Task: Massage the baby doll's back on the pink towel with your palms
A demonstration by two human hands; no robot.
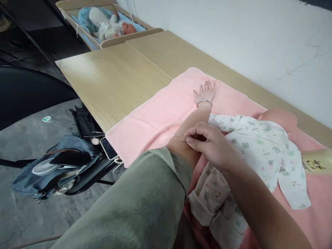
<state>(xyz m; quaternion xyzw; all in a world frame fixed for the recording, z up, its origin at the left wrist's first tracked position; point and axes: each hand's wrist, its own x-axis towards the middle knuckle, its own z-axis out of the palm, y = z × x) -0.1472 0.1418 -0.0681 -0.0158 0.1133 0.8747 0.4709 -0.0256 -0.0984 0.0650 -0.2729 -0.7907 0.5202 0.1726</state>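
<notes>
My left hand (206, 92) lies palm up with its fingers spread on a pink blanket (153, 117). A silver bangle (204, 101) circles that wrist. The left arm is stretched forward, its green sleeve (140, 193) pushed up to about the elbow. My right hand (207, 143) reaches across and pinches the skin of my left forearm (193, 122) near the elbow, thumb against fingers. Right of the arm lies a white printed baby outfit (261, 152), its far sleeve close to my left wrist. A rounded skin-coloured shape (281, 117) shows at its far edge.
The blanket covers part of a wooden table (111, 86) against a white wall (246, 38). Beyond stands a crib (129, 39) holding a doll (110, 26). A phone (109, 148), a denim bag (44, 173) and a black chair (31, 90) are at left. A yellowish printed object (319, 160) lies right.
</notes>
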